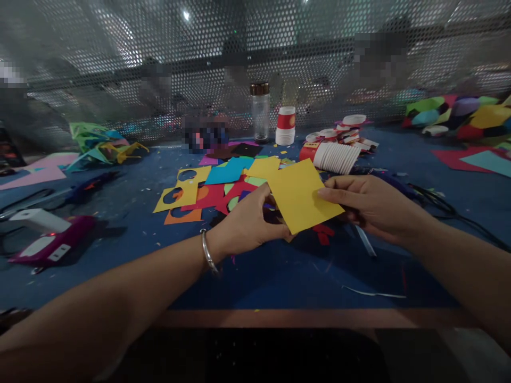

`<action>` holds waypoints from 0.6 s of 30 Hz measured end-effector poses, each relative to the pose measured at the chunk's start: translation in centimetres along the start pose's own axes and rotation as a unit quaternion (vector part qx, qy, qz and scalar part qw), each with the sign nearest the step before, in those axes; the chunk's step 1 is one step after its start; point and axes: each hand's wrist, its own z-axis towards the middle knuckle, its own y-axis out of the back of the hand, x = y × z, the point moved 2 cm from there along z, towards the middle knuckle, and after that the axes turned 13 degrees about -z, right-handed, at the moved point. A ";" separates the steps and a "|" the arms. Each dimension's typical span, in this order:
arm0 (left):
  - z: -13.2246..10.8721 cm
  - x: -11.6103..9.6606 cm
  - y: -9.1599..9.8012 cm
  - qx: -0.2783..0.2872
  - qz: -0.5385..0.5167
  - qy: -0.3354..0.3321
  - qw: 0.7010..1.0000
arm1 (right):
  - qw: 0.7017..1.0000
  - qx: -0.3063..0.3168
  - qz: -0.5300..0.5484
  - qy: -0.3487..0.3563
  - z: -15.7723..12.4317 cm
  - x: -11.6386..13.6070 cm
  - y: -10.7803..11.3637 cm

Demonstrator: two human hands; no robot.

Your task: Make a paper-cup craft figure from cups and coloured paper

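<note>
A yellow sheet of paper (305,194) is raised above the blue table, tilted toward me. My right hand (363,205) pinches its right edge, thumb on top and fingers behind. At its left edge is my left hand (253,221), thumb and fingers curved around the side; part of the fingers is hidden behind the sheet. A silver bangle (207,252) circles my left wrist. Behind and left of the sheet lie yellow pieces with round holes (186,186), a blue sheet (224,172) and red pieces (207,197).
A stack of paper cups (337,157) lies on its side behind my right hand; another stack (285,126) stands near a glass bottle (260,114). A purple power strip (54,244) with a white plug sits at left. Perforated metal mesh (191,53) rises behind the table.
</note>
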 end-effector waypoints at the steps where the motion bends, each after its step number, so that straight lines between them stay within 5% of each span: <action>1: 0.0 0.1 -0.3 0.002 -0.040 0.004 0.999 | 1.000 0.006 -0.009 0.003 0.0 0.0 -0.1; 7: -0.2 0.4 -1.0 -0.005 -0.197 0.068 0.978 | 0.999 0.011 -0.028 0.016 0.0 0.1 -0.2; 18: -0.2 -0.1 -0.6 0.037 -0.300 0.132 0.944 | 0.999 -0.020 -0.043 0.018 0.1 -0.4 -0.2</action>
